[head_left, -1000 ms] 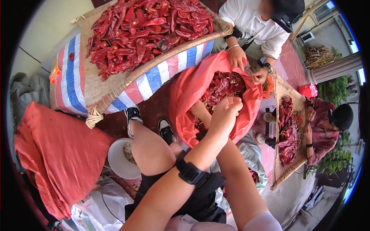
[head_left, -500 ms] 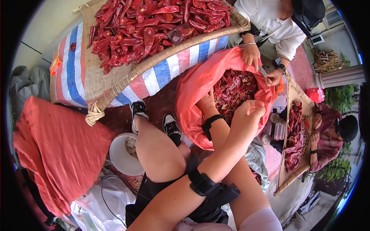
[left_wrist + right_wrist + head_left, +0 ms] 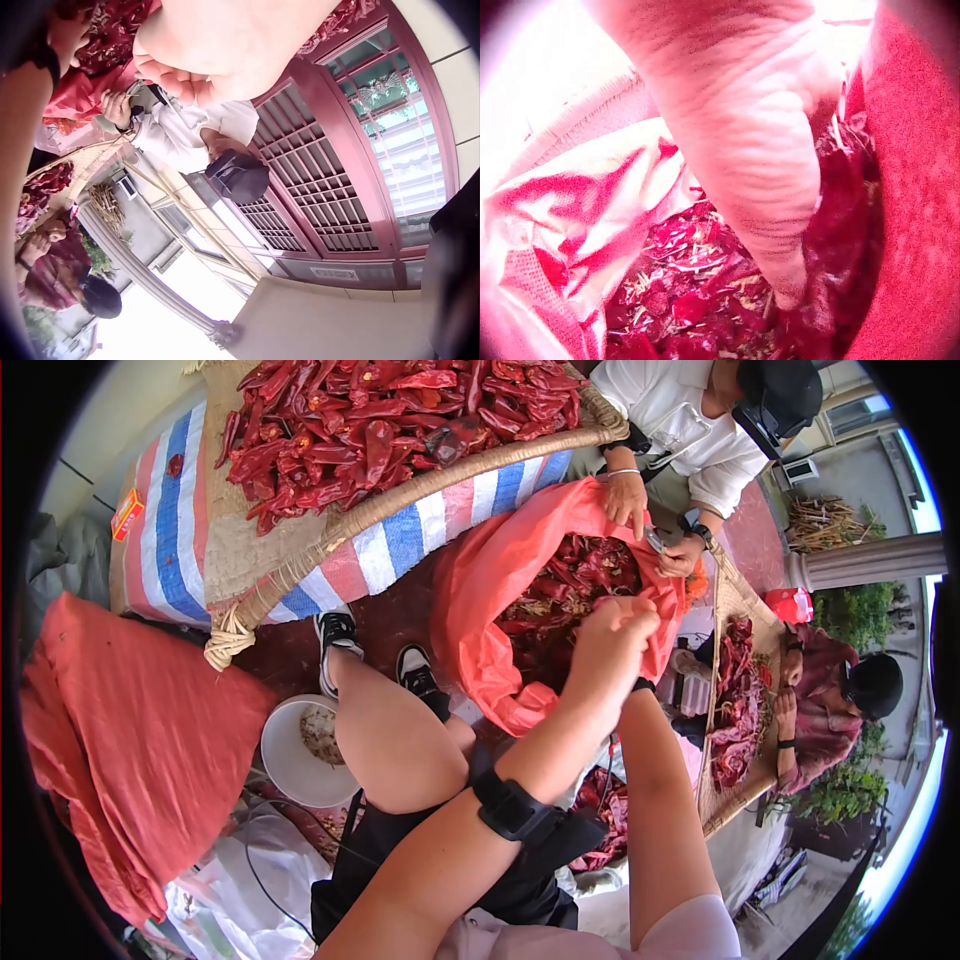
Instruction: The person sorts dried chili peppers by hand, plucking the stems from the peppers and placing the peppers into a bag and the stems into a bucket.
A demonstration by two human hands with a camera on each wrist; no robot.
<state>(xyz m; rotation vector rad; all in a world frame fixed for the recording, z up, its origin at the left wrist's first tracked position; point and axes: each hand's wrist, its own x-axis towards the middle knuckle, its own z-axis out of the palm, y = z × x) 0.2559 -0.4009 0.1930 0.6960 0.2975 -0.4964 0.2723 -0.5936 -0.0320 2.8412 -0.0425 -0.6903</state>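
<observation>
A red woven sack (image 3: 470, 610), its mouth spread wide, holds dried red chillies (image 3: 590, 570). Above its near right side hangs my left hand (image 3: 615, 645), fingers loosely curled. Nothing shows in those fingers in the left wrist view, where the hand (image 3: 225, 45) fills the top. My right forearm (image 3: 655, 760) runs up behind it, so the right hand is hidden in the head view. In the right wrist view the right hand (image 3: 757, 172) reaches down into the sack, fingertips among chilli pieces and pale stems; I cannot tell if it grips any.
A woven tray (image 3: 330, 535) heaped with chillies rests on striped cloth. Across the sack, a person in white (image 3: 690, 430) handles a small tool. Another person (image 3: 815, 710) sits by a second chilli tray. A white bucket (image 3: 285, 755) and a red cloth (image 3: 130, 730) lie left.
My right hand has left the sack's left inner side and shifted right, behind my left hand. The near rim now sags inward. My left hand stays over the sack.
</observation>
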